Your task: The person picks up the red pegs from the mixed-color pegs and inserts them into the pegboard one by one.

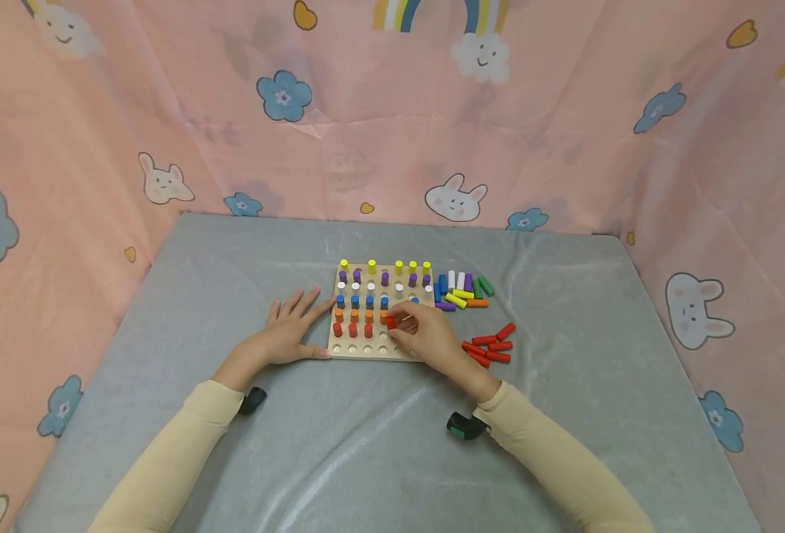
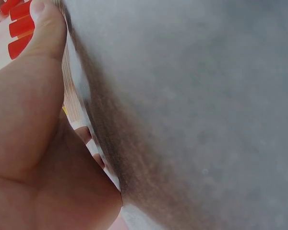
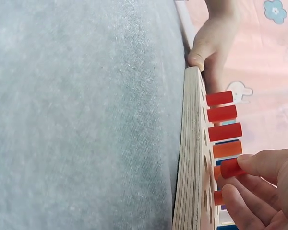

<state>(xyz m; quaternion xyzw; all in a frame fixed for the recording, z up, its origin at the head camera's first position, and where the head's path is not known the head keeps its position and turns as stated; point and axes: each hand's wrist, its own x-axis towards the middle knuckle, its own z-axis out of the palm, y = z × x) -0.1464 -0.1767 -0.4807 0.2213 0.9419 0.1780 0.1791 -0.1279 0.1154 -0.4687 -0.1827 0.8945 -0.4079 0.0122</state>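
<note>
A wooden pegboard [image 1: 359,353] lies on the table with rows of yellow, purple, white, blue, orange and red pegs standing in its holes. My right hand [image 1: 425,337] is over the board's right part. Between thumb and fingers it pinches a red peg [image 3: 231,167], beside the row where several red pegs [image 3: 222,113] stand. My left hand [image 1: 285,333] lies with fingers spread at the board's left edge, the thumb touching the near corner. In the left wrist view the left thumb [image 2: 48,33] covers part of the red pegs [image 2: 21,26].
Right of the board lie loose red pegs [image 1: 492,348] in a group. Behind them is a mixed pile with blue, white, purple, green, yellow and orange pegs [image 1: 477,303]. A grey cloth covers the table [image 1: 339,459]; a pink patterned curtain [image 1: 365,133] hangs around it.
</note>
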